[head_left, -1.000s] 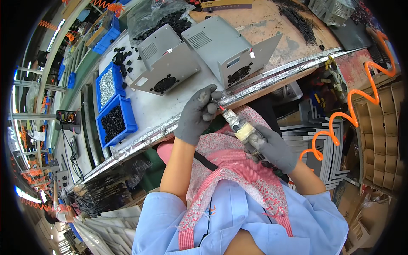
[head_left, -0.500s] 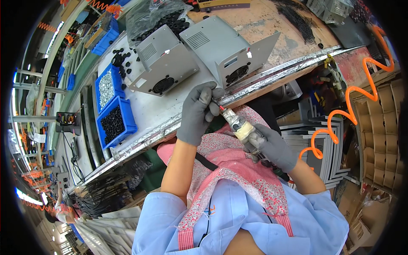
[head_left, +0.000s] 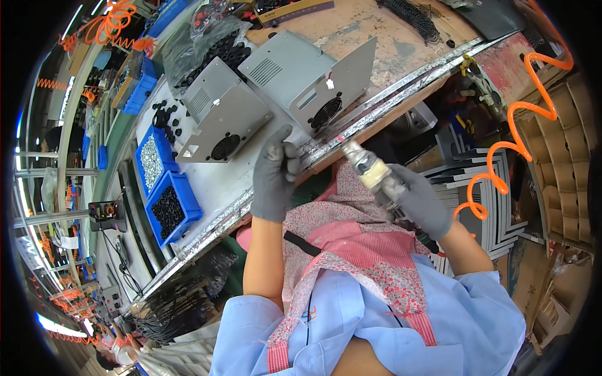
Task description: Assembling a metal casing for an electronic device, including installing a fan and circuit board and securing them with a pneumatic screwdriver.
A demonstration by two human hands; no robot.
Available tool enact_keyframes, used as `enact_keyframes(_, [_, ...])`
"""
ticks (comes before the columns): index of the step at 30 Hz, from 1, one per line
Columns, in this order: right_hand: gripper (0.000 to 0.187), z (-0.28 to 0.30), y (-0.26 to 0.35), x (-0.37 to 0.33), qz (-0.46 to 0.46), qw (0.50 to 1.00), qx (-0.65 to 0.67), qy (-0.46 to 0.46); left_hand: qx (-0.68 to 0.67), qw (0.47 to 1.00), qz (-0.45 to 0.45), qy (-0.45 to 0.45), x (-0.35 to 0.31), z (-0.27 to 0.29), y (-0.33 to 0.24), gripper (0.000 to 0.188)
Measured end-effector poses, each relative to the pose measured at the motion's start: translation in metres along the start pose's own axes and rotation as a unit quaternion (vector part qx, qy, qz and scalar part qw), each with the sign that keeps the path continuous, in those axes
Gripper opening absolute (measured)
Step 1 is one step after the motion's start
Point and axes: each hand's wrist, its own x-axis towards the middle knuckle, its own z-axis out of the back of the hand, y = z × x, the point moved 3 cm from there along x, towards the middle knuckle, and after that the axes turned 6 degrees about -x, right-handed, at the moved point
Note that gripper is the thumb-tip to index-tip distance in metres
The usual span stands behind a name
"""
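Observation:
My right hand (head_left: 417, 197), in a grey glove, is wrapped round a power screwdriver (head_left: 374, 170) with a taped body. Its bit points up and left toward the bench edge. My left hand (head_left: 273, 172), gloved too, is held upright by the bench edge with its fingers curled; anything inside them is too small to make out. Beyond the hands stand two grey sheet-metal housings, the left housing (head_left: 241, 116) and the right housing (head_left: 295, 72). Each has vent slots and a round black fan in its front panel.
Left on the bench sit a blue bin of silvery parts (head_left: 151, 161) and a blue bin of black screws (head_left: 168, 213). Loose black caps (head_left: 165, 119) lie near a plastic bag (head_left: 207, 47). An orange coiled hose (head_left: 501, 150) hangs at right by stacked metal frames (head_left: 486, 219).
The screwdriver's tip has parted from my left hand; the two hands are now farther apart. My left hand has moved slightly left and down. The whole view has shifted a little.

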Motion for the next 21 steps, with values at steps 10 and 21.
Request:
enact_keyframes(10, [0.038, 0.021, -0.01, 0.016, -0.007, 0.999, 0.013, -0.042, 0.436, 0.889, -0.129, 0.057, 0.047, -0.036, -0.002, 0.047])
enact_keyframes(21, [0.043, 0.031, 0.004, 0.037, -0.046, 0.998, 0.024, 0.03, 0.438, 0.887, -0.125, 0.082, 0.059, -0.039, -0.006, 0.048])
